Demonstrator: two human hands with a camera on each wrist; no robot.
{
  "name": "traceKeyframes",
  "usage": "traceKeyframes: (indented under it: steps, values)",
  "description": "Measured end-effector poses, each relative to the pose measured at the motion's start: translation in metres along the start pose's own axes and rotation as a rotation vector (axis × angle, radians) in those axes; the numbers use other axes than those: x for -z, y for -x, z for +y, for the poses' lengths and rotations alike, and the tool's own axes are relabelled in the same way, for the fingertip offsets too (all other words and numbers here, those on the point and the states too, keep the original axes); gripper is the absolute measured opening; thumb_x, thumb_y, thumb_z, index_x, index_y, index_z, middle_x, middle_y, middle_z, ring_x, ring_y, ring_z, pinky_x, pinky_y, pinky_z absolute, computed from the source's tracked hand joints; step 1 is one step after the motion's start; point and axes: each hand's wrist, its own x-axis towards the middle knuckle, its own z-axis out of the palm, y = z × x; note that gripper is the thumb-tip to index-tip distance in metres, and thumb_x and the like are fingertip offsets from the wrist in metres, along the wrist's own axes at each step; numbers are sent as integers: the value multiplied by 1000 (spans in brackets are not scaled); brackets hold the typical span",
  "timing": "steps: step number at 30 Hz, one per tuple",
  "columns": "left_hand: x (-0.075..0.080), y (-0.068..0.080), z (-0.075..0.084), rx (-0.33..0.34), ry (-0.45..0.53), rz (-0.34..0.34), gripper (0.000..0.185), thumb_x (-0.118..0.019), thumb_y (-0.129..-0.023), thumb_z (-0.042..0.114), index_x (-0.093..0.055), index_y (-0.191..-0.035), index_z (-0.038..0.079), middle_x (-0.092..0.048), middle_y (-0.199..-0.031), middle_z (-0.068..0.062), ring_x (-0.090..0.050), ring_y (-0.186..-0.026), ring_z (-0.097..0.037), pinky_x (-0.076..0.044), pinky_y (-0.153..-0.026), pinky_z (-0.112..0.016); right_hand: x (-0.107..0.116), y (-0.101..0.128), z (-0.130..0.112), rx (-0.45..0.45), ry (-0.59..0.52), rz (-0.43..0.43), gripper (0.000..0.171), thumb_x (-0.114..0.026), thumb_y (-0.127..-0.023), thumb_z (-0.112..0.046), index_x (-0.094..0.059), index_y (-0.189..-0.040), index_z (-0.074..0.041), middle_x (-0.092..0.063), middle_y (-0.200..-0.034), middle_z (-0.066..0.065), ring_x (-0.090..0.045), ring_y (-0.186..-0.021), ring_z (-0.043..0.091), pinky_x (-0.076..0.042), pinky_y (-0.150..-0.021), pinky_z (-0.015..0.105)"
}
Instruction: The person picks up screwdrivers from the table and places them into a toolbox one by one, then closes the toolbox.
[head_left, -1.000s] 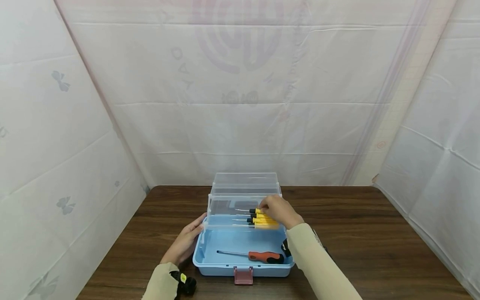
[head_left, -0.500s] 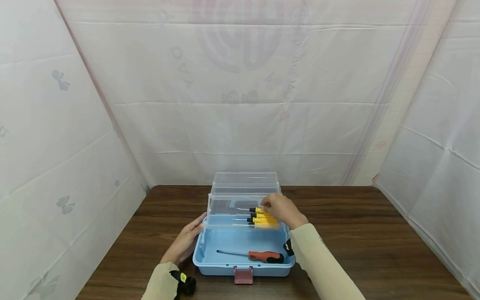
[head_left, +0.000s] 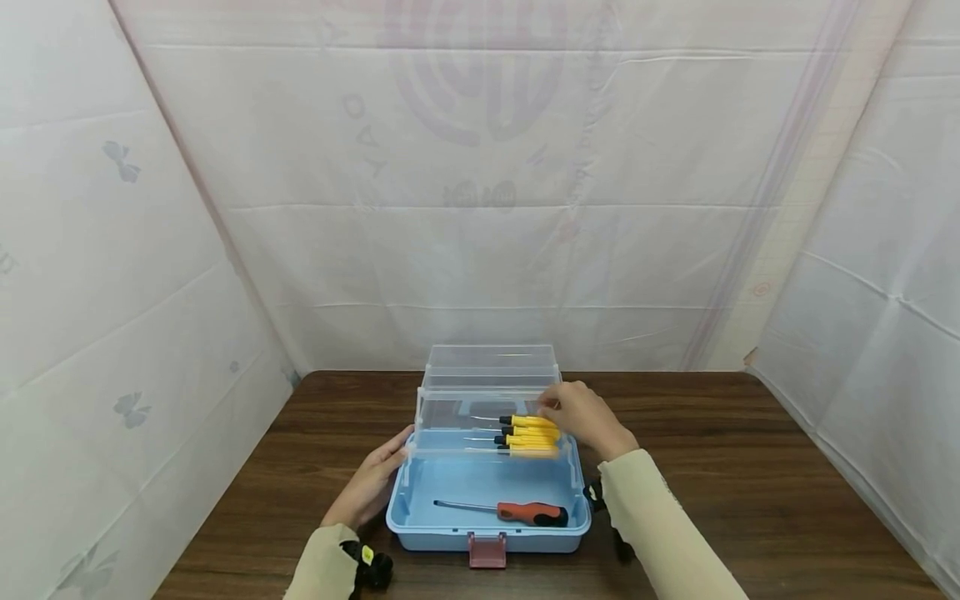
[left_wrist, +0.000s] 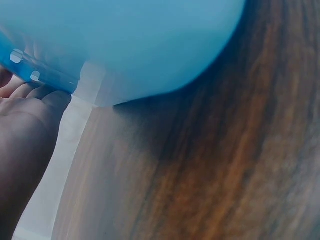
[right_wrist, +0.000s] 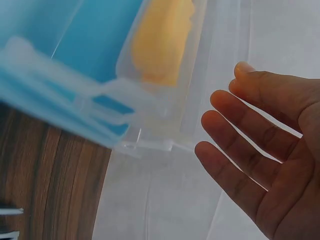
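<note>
A light-blue toolbox stands with its clear lid raised. In its clear upper tray lie several screwdrivers with yellow handles and black collars. An orange-and-black screwdriver rests in the blue base. My left hand grips the toolbox's left side by the tray, thumb at its edge; in the left wrist view that hand curls behind the blue wall. Just past the yellow handles hovers my right hand. In the right wrist view its fingers are spread and hold nothing, beside the tray's end.
The toolbox stands on a dark wood table, with a pink latch hanging at its front. White sheeting encloses the back and both sides. Black straps and small devices sit on both wrists.
My right hand lets go of the uppermost yellow screwdriver and draws off to the right, uncovering its handle. The left hand and toolbox stay put.
</note>
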Motion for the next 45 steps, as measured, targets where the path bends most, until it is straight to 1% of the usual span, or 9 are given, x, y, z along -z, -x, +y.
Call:
traceKeyframes:
  steps: [5, 9, 13, 17, 21, 26, 32, 38, 45]
  values:
    - [0, -2, -1, 7, 14, 4, 59, -43, -103, 27, -20, -153, 8, -13, -161, -17, -13, -147, -38, -18, -116, -57, 5, 5, 8, -3, 18, 17, 22, -69, -88, -14, -72, -108, -5, -71, -100, 7, -63, -80, 13, -57, -70, 31]
    - [1, -2, -2, 7, 11, 4, 60, -43, -102, 29, -20, -154, 8, -13, -161, -17, -13, -147, -38, -17, -116, -57, 9, 10, 15, -17, 29, 32, 23, -68, -88, -13, -72, -109, -3, -71, -102, 9, -63, -79, 14, -58, -71, 33]
    - [2, -2, -2, 9, 14, 7, 60, -44, -102, 30, -20, -153, 8, -13, -161, -17, -13, -147, -38, -17, -116, -56, 11, 15, 22, -47, 31, 32, 23, -68, -88, -14, -72, -108, -2, -71, -97, 9, -58, -72, 13, -56, -66, 30]
    - [2, -2, -2, 10, 17, 6, 61, -44, -102, 31, -20, -153, 8, -13, -161, -17, -12, -147, -38, -17, -116, -56, 11, 21, 31, -75, 31, 26, 23, -69, -88, -15, -72, -107, -2, -71, -95, 8, -55, -69, 13, -55, -65, 29]
    - [3, -1, -2, 11, 15, 5, 61, -44, -102, 30, -20, -153, 8, -13, -161, -17, -13, -147, -38, -17, -116, -56, 11, 29, 39, -105, 17, 9, 24, -68, -88, -14, -70, -108, -1, -71, -99, 11, -59, -74, 14, -57, -70, 33]
    - [3, -1, -2, 10, 15, 7, 59, -43, -103, 27, -19, -153, 7, -13, -161, -16, -12, -148, -37, -17, -116, -56, 11, 37, 47, -141, 0, -16, 24, -68, -88, -13, -70, -108, 0, -70, -99, 11, -61, -77, 15, -58, -72, 36]
    - [4, 0, -2, 13, 15, 23, 59, -43, -102, 26, -21, -153, 7, -14, -161, -17, -13, -147, -38, -18, -115, -57, 12, 47, 56, -176, -17, -54, 24, -68, -87, -13, -69, -106, 2, -70, -95, 10, -60, -76, 15, -57, -70, 35]
    - [4, 0, -2, 13, 10, 26, 59, -44, -102, 27, -21, -153, 7, -14, -161, -18, -13, -147, -39, -19, -115, -57, 11, 56, 63, -207, -64, -98, 23, -67, -88, -12, -69, -105, 3, -69, -92, 8, -61, -77, 16, -57, -69, 36]
    - [4, -1, -2, 15, 22, 16, 58, -42, -103, 27, -20, -153, 8, -14, -161, -17, -13, -147, -38, -18, -116, -56, 9, 66, 71, -242, -90, -112, 25, -67, -88, -12, -68, -106, 5, -69, -92, 8, -62, -76, 17, -57, -68, 36]
